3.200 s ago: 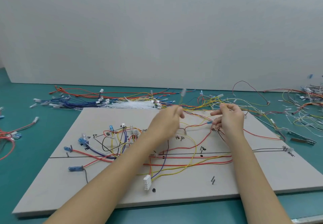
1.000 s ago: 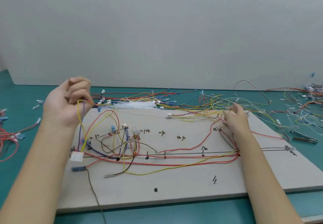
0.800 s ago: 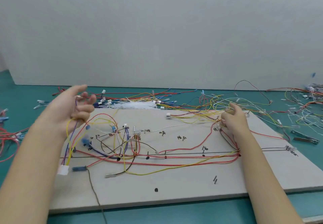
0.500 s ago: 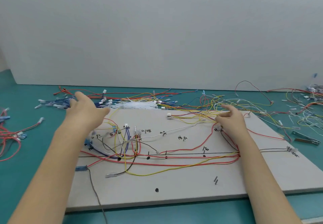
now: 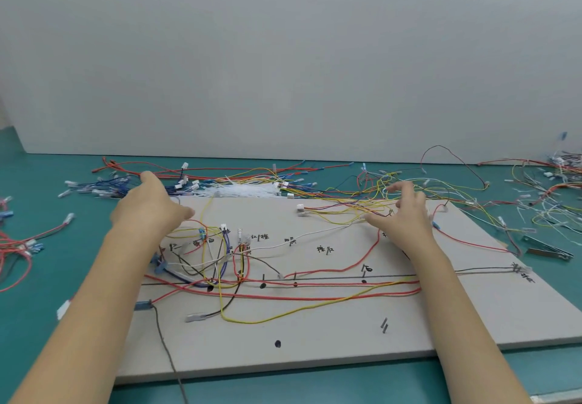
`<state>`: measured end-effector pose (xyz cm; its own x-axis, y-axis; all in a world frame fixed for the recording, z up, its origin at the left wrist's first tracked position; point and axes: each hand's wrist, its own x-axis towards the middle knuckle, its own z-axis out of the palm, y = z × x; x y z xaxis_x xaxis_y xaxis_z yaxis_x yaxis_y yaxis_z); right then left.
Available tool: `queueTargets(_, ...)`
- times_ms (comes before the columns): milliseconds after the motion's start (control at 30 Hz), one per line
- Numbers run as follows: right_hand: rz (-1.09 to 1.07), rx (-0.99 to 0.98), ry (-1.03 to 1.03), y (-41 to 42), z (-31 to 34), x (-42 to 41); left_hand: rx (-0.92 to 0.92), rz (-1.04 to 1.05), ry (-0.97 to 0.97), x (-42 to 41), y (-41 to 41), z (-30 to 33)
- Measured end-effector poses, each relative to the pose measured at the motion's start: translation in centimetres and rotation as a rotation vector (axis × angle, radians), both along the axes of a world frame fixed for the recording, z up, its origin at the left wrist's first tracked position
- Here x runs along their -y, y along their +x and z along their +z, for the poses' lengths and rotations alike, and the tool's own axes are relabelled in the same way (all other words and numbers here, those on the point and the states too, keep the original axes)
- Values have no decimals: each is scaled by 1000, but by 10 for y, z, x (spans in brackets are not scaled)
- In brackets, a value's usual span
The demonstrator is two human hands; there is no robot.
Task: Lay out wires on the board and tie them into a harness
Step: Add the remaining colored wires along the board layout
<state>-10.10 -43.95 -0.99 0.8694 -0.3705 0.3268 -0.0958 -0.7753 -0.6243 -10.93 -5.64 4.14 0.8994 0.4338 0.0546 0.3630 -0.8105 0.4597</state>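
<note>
A grey board (image 5: 315, 334) lies on the teal table, marked with black lines, dots and labels. Red, yellow, blue, white and black wires (image 5: 283, 290) run across it, thickest in a tangle at the left (image 5: 214, 258). My left hand (image 5: 151, 208) hovers over the board's far left corner, fingers spread, holding nothing. My right hand (image 5: 406, 214) is over the far right part, fingers spread above a bunch of yellow and red wires (image 5: 346, 211) that ends in a white connector (image 5: 300, 210). A white connector (image 5: 63, 309) lies off the board's left edge.
Loose wire piles lie behind the board (image 5: 239, 183), at the far right (image 5: 548, 202) and at the left table edge (image 5: 15, 249). A bundle of white cable ties (image 5: 248, 190) sits at the board's far edge. A metal tool (image 5: 546, 250) rests right of the board. A grey wall stands behind.
My left hand let go of the yellow and blue wires with the white connector and moved forward, open, to the board's far left. My right hand opened over the wires at the right.
</note>
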Motion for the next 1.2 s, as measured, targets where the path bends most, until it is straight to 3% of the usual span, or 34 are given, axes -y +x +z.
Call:
queueTargets(133, 105, -55, 26, -1, -2, -1, -96, 40, 169, 5, 2, -8)
queueTargets(233, 147, -55, 75, 0, -3, -1, 81, 2, 255, 23, -2, -10)
queueTargets(367, 139, -39, 50, 2, -4, 0, 272, -403, 229, 74, -12, -18)
queueTargets(467, 137, -47, 34, 2, -5, -3, 129, -720, 80, 106, -19, -28)
queueTargets(533, 129, -62, 19, 2, -6, -2, 59, -803, 165, 119, -20, -36)
queueTargets(633, 114, -83, 23, 3, -7, -1, 100, -810, 128, 124, -17, -42)
queueTargets(800, 125, -54, 42, 4, -5, -3, 296, -783, -514, 119, -17, -33)
queueTargets(867, 148, -26, 68, 3, -4, -5, 313, -759, -606, 118, -18, -31)
queueTargets(1067, 239, 75, 286, -2, 2, -4, 271, -641, -407, 113, -16, -36)
queueTargets(1200, 260, 41, 515, 0, 3, -3, 236, -683, -246, 117, -19, -40)
